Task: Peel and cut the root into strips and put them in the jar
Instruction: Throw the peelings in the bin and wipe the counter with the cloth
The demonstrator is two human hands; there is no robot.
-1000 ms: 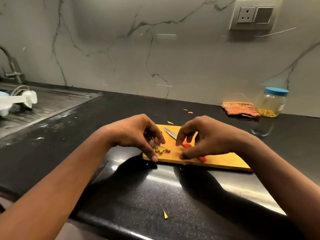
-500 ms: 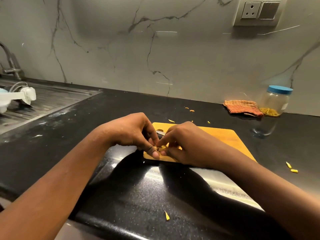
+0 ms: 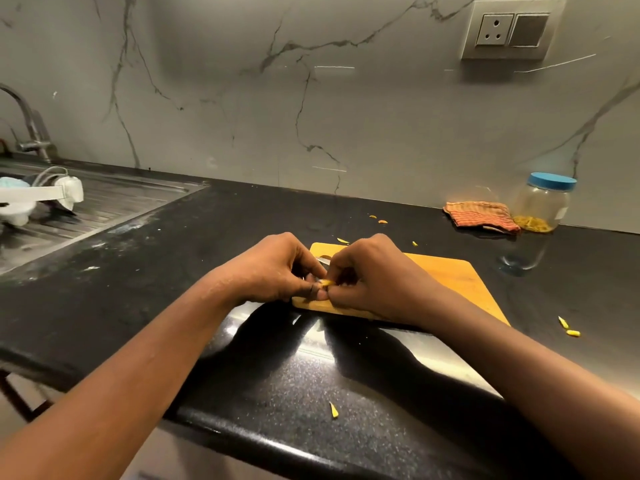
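Fingertips of left hand (image 3: 277, 268) and right hand (image 3: 377, 275) meeting over near left corner of cutting board (image 3: 450, 278), both pinched shut on small yellow root pieces (image 3: 325, 283). Sliver of knife blade (image 3: 323, 260) peeking out between the hands, on the board. Board lying flat on black desk (image 3: 173, 271). Stray yellow scraps (image 3: 569, 330) scattered on desk right of board, one more near front edge. Far right: jar (image 3: 540, 206), blue lid on, yellow strips in its bottom, small white label too blurred to read. Striped orange cloth (image 3: 479, 216) just left of jar. Sink (image 3: 104, 202) far left. Wall socket (image 3: 493, 29) upper right, no legible writing.
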